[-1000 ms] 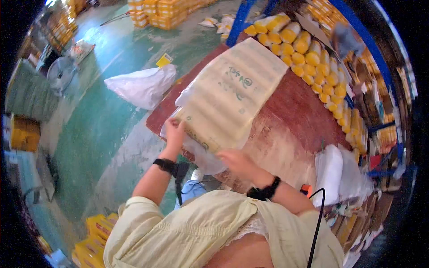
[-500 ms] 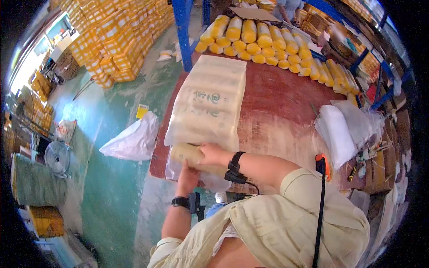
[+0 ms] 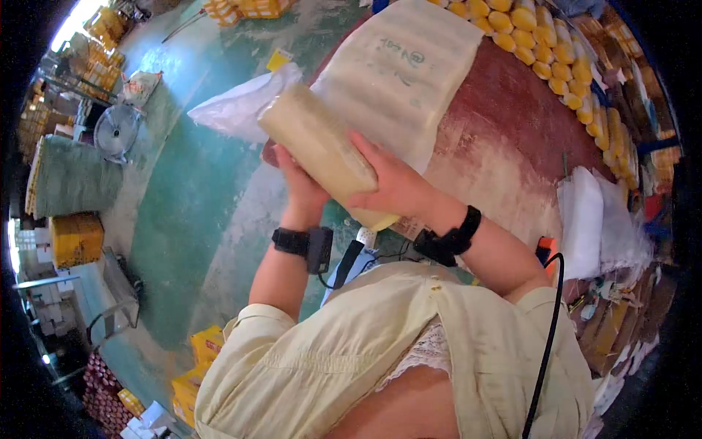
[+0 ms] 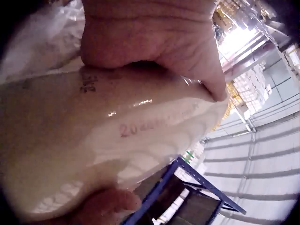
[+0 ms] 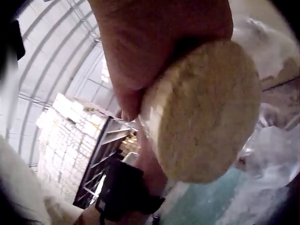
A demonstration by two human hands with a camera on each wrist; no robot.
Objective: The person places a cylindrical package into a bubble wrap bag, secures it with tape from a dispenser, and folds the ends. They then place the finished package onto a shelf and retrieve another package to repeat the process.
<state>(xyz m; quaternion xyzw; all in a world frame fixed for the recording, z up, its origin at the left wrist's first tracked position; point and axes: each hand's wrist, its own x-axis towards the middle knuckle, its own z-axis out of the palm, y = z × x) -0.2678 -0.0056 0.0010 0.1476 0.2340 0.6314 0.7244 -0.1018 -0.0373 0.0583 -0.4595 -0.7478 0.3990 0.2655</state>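
Note:
A pale yellow cylindrical bundle [image 3: 318, 139] wrapped in clear plastic is held up tilted over the near edge of the table. My left hand [image 3: 302, 192] grips its lower left side. My right hand [image 3: 395, 183] holds it near the lower end, thumb along its side. Small dark and reddish print shows on the wrapped bundle [image 4: 145, 124] in the left wrist view. The right wrist view shows the bundle's flat round end [image 5: 211, 112], coarse and pale. Behind it lie translucent printed plastic bags [image 3: 398, 73] on the red table [image 3: 504, 139].
Yellow-ended wrapped rolls [image 3: 545, 44] are piled along the table's far side. White plastic bags [image 3: 585, 227] lie at the right. A white sack [image 3: 234, 110] stands on the green floor left of the table. A fan [image 3: 117, 132] and yellow cartons [image 3: 201, 366] are farther left.
Both hands were at the bags' near edge, then on the bundle low over the table. Now the bundle is raised and tilted toward me, its lower end by my right hand.

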